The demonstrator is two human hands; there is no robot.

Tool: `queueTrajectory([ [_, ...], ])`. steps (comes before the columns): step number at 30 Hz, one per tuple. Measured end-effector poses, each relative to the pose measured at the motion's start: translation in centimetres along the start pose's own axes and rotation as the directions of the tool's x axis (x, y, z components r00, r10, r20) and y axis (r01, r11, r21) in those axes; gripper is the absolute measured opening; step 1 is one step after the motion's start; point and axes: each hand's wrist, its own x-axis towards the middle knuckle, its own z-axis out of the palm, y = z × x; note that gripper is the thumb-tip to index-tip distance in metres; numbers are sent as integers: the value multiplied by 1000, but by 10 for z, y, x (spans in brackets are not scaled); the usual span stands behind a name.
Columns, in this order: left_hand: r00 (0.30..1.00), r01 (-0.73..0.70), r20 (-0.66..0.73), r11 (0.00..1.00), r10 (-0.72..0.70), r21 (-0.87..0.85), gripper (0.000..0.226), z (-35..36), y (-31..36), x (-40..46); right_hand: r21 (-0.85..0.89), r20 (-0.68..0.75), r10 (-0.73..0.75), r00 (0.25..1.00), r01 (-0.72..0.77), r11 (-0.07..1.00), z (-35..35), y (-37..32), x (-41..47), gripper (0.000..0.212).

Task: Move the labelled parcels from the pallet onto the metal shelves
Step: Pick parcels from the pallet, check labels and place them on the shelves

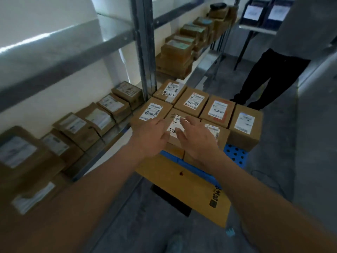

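I see both hands reaching over the cluster of labelled parcels in the middle of the frame. My left hand (151, 137) hovers with its fingers spread and relaxed, gripping nothing, its fingertips over the near left edge of the centre parcel (176, 125). My right hand (196, 137) is likewise spread, the grip open, its fingers above the white label of that same parcel; whether either hand touches the cardboard I cannot tell.

Around that parcel stand other brown parcels, packed side against side: one to its left (152, 111), two behind it (170, 91) (193, 101), one with a red-bordered label (218, 109) to the right of those, and one at the far right (245, 125). They rest on a blue pallet (235, 154) with round holes, showing at centre right. A flat sheet of cardboard (189, 190) with dark printing lies over the near part of the pallet.

On the left side of the frame, the metal shelves (60, 50) carry a row of labelled boxes (76, 125) running from lower left toward the centre post. More stacked boxes (176, 52) sit on the shelf bay beyond, at upper centre.

A second person in dark trousers (269, 75) stands at upper right on the grey floor (273, 161). Two dark bins (266, 13) sit at the top right.
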Motion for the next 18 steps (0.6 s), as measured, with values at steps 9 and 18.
queueTrajectory([
  [9, 980, 188, -70, 982, -187, 16, 61, -48, -51, -102, -38, 70, -214, 974, 216, 976, -5, -97, -15, 55],
  [18, 931, 347, -129, 937, -340, 36, 61, -81, -87, -205, 12, 99, -400, 911, 401, 916, 11, -188, -44, 56],
])
